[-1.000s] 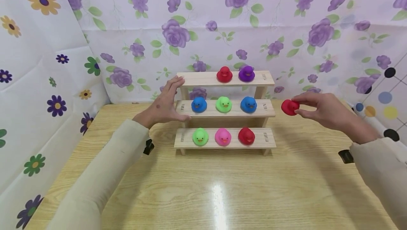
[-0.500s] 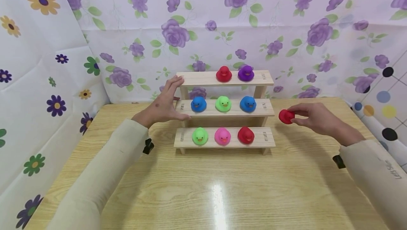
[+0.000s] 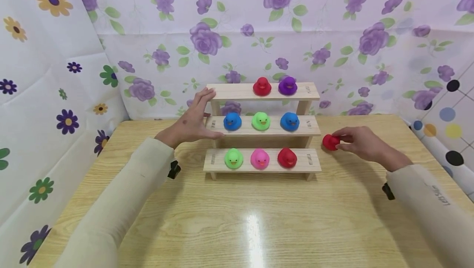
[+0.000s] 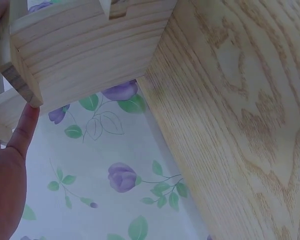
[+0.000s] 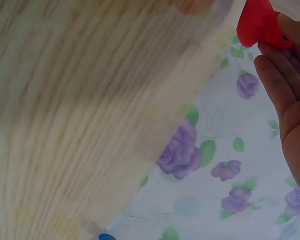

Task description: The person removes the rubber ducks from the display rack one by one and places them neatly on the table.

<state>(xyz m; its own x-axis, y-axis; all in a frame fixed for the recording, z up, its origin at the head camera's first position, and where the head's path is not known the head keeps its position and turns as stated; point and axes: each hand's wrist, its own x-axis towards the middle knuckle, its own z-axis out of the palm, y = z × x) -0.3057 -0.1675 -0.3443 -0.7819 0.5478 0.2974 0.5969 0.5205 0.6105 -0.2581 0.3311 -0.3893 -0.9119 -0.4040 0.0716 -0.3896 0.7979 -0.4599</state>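
A three-tier wooden display stand (image 3: 262, 166) stands on the table. My left hand (image 3: 189, 124) holds its left end, fingers at the top board and thumb along the middle board. In the left wrist view a fingertip (image 4: 32, 111) meets a board's edge. My right hand (image 3: 364, 144) pinches a red rubber duck (image 3: 329, 142) by its head, close over the table to the right of the stand. The right wrist view shows this duck (image 5: 257, 22) between thumb and fingers, its head partly covered.
On the top tier sit a red duck (image 3: 262, 87) and a purple duck (image 3: 287, 86). Blue, green and blue ducks line the middle tier; green, pink and red ones the bottom. A flowered cloth (image 3: 237, 50) hangs behind the wood-grain table (image 3: 207, 218).
My right hand has moved down and a little left with the red duck, from about the middle tier's height to near the table. The left hand stays at the stand.
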